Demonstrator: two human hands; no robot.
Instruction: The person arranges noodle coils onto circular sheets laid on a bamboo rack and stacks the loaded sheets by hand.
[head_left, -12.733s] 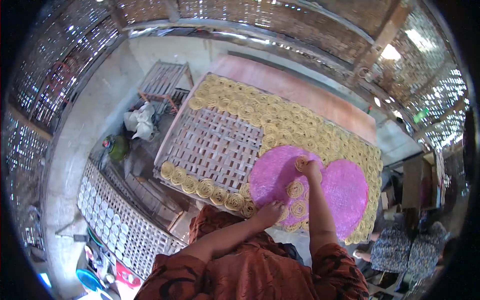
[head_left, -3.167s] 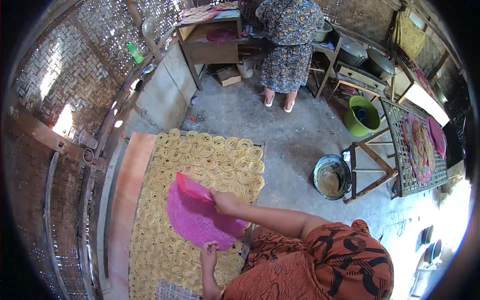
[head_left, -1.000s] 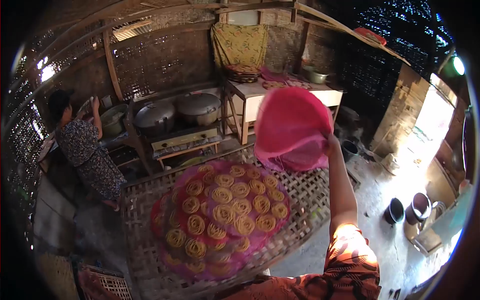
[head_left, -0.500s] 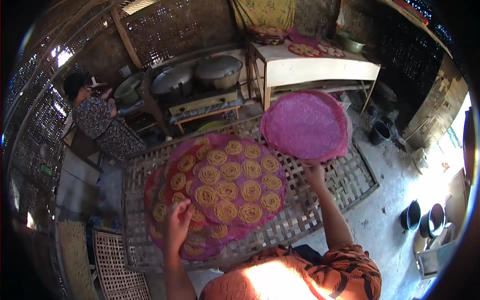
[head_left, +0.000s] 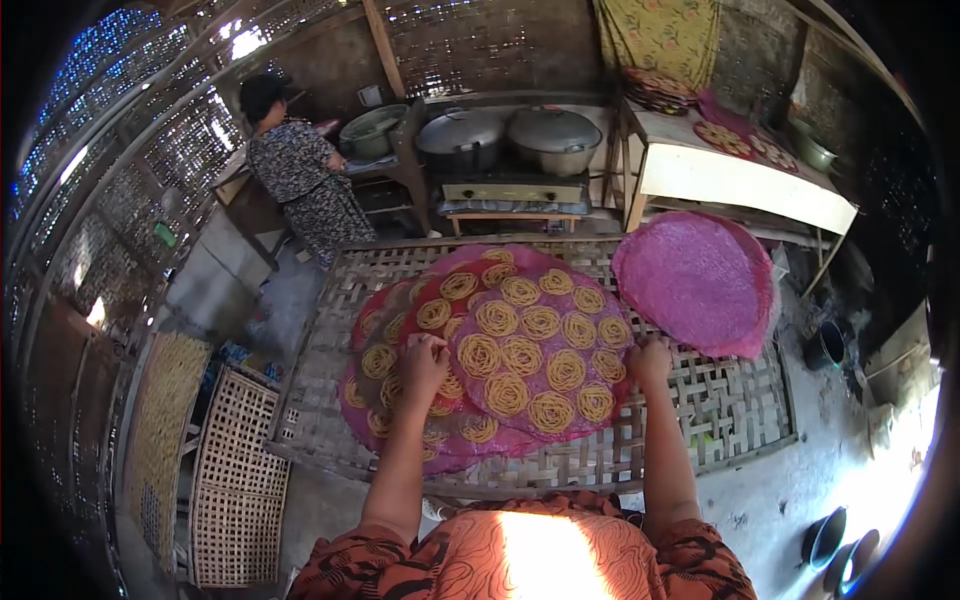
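Rings of coiled yellow noodle-like strands [head_left: 521, 356] cover a round pink mesh tray [head_left: 585, 432], which lies on top of other overlapping round trays [head_left: 400, 290]. My left hand [head_left: 425, 365] is closed at the left edge of the top tray, its fingers bent above the layers beneath. At the opposite edge, my right hand [head_left: 650, 360] is closed on the rim. The fingertips of both hands are partly hidden. Just beyond my right hand lies a round pink mesh tray without coils [head_left: 695, 280].
A woven bamboo rack [head_left: 715, 410] supports the trays. Two large lidded pots [head_left: 555, 140] stand on a stove behind it. Another person [head_left: 305, 175] stands at the back left. A white-fronted table [head_left: 745, 185] holds more trays. Dark buckets [head_left: 825, 540] stand on the floor at right.
My right hand has moved from beside the bare pink tray to the right edge of the coil-covered tray. My left hand has come to that tray's left edge. The view has turned left.
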